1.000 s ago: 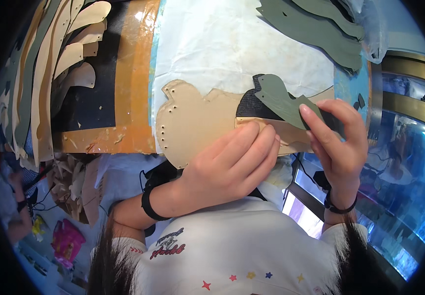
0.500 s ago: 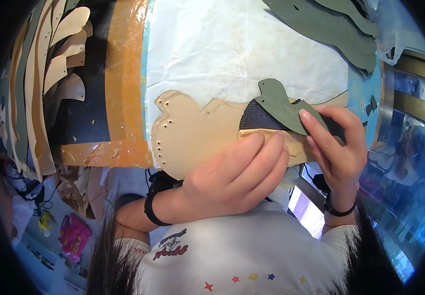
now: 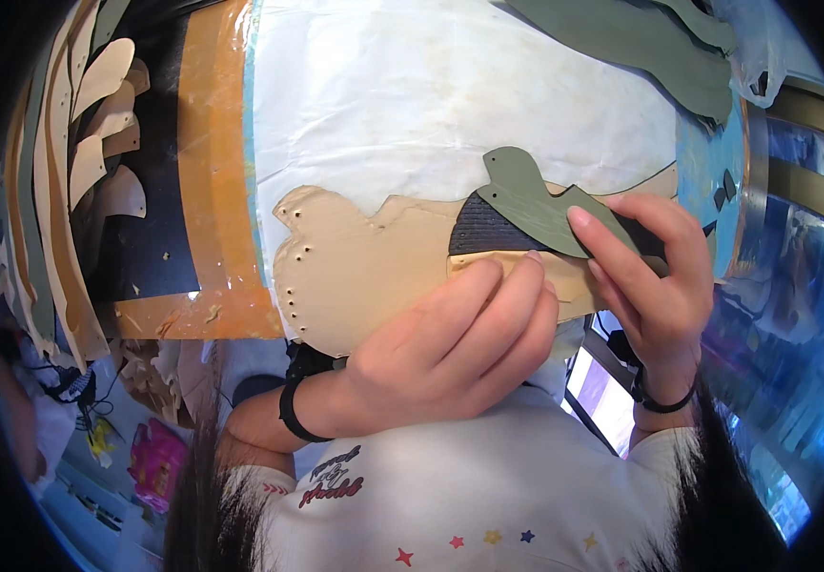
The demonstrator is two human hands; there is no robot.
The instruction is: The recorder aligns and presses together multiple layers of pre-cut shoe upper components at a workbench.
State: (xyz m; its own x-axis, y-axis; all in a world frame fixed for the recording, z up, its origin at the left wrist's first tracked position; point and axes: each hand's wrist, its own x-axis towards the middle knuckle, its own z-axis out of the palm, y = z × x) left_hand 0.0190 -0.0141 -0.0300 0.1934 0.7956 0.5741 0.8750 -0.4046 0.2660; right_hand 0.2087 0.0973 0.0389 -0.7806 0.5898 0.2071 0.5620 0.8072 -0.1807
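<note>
A large beige leather piece [image 3: 355, 257], wavy-edged with small punched holes along its left end, lies at the near edge of the white sheet. On its right part sits a ribbed black fabric patch [image 3: 493, 227] with a beige folded strip under it. My left hand [image 3: 455, 338] is closed, fingers curled together on the piece's near side at that strip; its thumb is hidden. In my right hand [image 3: 655, 272], a green leather piece [image 3: 536, 195] with a rounded, holed end is gripped between fingers and thumb, slanting over the black patch.
White sheeting [image 3: 412, 95] covers the table, bordered by orange tape [image 3: 207, 143] on the left. Stacked beige and green leather pieces [image 3: 59, 191] stand at far left. More green pieces [image 3: 640, 57] lie at back right, beside a clear plastic bag [image 3: 760, 57]. Black scraps [image 3: 722, 195] lie on the right.
The whole view has shifted slightly, so the table and leather sit a little further left. Both hands keep nearly the same hold, and the green piece still overlaps the black patch.
</note>
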